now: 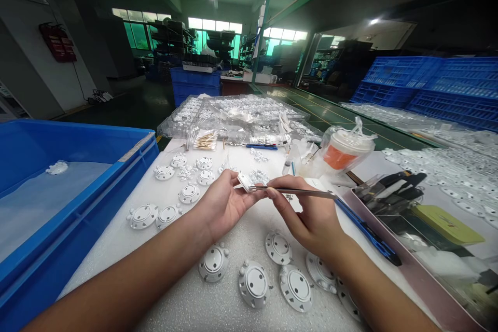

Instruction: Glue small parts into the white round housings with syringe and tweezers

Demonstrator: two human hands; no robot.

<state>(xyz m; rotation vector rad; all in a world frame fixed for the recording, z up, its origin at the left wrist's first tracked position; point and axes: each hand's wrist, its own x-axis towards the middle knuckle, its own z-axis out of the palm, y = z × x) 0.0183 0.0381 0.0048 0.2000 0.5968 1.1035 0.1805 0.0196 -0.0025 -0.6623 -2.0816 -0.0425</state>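
Observation:
Near the middle of the view, my left hand (227, 205) holds a small white part (245, 181) between thumb and fingers. My right hand (307, 212) is closed around metal tweezers (299, 192), whose tips point left and reach the white part. Whether the tips grip anything is too small to tell. Round white discs with dark marks lie on the white foam surface (167, 270), several left of my left hand, such as one disc (189, 194), and several below my hands, such as another disc (253, 284). Small white pieces (258, 176) lie just behind the held part.
A blue bin (78, 228) stands at the left. Behind are cotton swabs (205, 140), clear trays (241, 109) of white parts and a bagged cup (344, 149). A pink-edged box (412, 270) with tools is at the right, beside a blue tool (365, 231).

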